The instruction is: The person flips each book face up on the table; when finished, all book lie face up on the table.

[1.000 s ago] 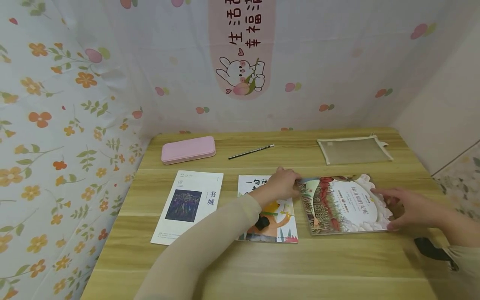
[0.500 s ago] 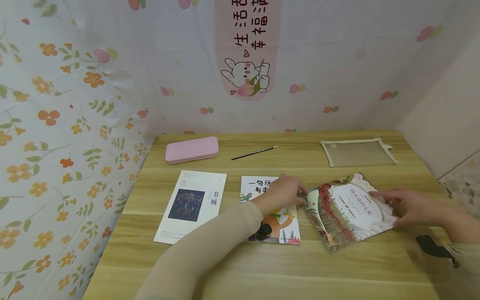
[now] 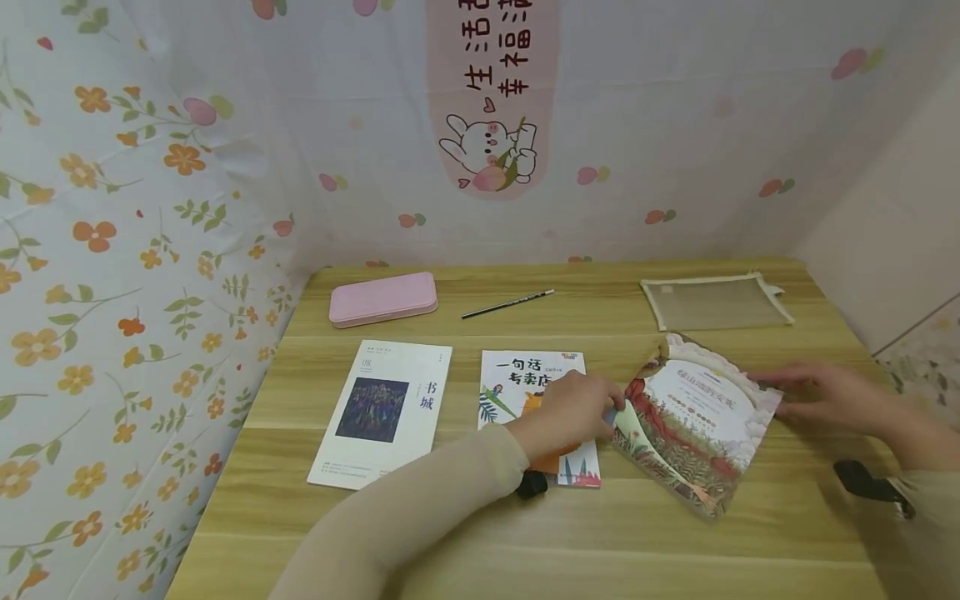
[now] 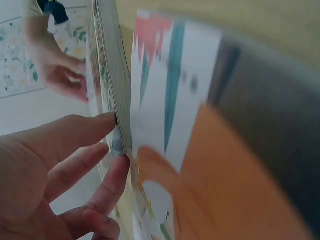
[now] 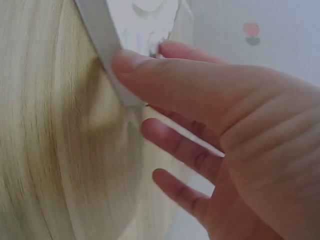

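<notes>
A picture book [image 3: 697, 417] with a white oval title panel and a grassy, red-patterned cover lies askew at the right of the table in the head view. My left hand [image 3: 573, 417] pinches its left corner between thumb and fingers; the left wrist view shows the thumb [image 4: 95, 125] against the page edges. On the opposite corner my right hand [image 3: 832, 404] grips with thumb and index finger, and in the right wrist view its other fingers [image 5: 175, 140] are spread off the book. Partly under my left forearm and hand lies a colourful booklet [image 3: 517, 383] with an orange figure.
A white book [image 3: 378, 417] with a dark picture lies at the left. Behind are a pink pencil case [image 3: 382, 300], a black pencil [image 3: 507, 304] and a mesh zip pouch [image 3: 716, 304]. The wooden table [image 3: 525, 542] meets patterned cloth at the back and left.
The picture book has turned counterclockwise between my hands, from nearly square with the table to a clear slant. My left hand has come slightly nearer; my right has shifted slightly away.
</notes>
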A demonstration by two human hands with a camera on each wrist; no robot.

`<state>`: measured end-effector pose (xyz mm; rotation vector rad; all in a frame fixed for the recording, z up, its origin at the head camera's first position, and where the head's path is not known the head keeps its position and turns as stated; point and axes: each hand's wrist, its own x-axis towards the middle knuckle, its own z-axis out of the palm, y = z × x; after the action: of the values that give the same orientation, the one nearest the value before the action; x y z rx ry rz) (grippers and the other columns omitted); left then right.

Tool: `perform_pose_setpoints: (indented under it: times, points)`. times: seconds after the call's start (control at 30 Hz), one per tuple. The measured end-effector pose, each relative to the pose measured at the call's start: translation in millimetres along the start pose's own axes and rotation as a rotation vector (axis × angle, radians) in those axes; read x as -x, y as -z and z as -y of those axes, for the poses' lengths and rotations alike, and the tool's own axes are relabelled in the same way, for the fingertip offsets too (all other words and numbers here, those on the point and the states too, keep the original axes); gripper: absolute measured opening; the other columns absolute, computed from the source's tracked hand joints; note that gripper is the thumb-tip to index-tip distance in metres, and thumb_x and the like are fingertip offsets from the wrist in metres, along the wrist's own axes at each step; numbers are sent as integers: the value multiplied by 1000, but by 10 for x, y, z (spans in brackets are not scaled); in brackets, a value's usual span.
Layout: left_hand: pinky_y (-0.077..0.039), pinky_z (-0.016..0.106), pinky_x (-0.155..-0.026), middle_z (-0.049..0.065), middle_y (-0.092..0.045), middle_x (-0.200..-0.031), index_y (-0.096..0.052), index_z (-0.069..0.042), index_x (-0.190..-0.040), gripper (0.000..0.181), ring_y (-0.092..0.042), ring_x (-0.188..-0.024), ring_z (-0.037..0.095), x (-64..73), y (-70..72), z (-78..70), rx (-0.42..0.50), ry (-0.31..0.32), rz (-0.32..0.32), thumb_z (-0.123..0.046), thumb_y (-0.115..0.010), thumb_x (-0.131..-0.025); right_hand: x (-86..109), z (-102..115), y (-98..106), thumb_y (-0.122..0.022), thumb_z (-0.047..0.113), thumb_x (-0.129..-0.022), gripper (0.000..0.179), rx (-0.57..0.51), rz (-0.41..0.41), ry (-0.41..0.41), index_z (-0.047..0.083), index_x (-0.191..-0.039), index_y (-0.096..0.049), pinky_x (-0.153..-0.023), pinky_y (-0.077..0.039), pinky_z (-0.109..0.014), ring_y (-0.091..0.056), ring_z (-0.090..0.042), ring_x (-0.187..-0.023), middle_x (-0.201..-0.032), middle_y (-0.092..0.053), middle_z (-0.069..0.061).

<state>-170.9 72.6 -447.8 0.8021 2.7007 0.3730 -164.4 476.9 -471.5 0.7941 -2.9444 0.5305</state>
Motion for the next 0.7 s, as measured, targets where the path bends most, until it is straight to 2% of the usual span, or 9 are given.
perform_pose_setpoints:
  times: [0.1,0.2,0.37,0.57,0.7]
  points:
    - [-41,23,-55,-21,-64,-77,-72,-42,-115,37,-56,-82,7,69,-28,-35,-10,-22,13,-44,-87,-81,-61,-33,-41,-92,3,-70,53,-22,-52,47,15,-119,-77,-74,-47,-13,-63,3,-96,-109,-75,0]
    - [-41,23,-54,-21,-57,-66,-70,-42,-112,39,-53,-77,5,125,-70,-73,-6,-24,24,-48,-89,-78,-129,-51,-75,-91,0,-70,53,-39,-66,73,13,-119,-77,-77,-44,-8,-62,5,-96,-107,-75,0]
    - [-41,22,-54,-24,-55,-65,-69,-42,-109,40,-52,-75,2,190,-132,-128,9,-24,26,-50,-89,-76,-256,-38,-102,-88,-3,-73,52,-48,-63,71,10,-121,-76,-77,-45,-9,-62,4,-96,-107,-74,-2]
    - [-40,19,-55,-26,-55,-68,-71,-41,-113,40,-52,-77,0,262,-183,-212,36,-59,16,-48,-89,-78,-405,-11,-77,-86,-2,-78,50,-47,-19,-7,14,-124,-75,-71,-50,-24,-59,1,-94,-113,-73,-4]
    - [-38,19,-56,-27,-53,-68,-71,-42,-112,40,-50,-77,0,283,-235,-270,36,-73,-3,-49,-89,-77,-494,-11,-69,-85,-3,-78,48,-53,-18,-8,15,-122,-76,-69,-51,-26,-61,-1,-92,-114,-74,-5]
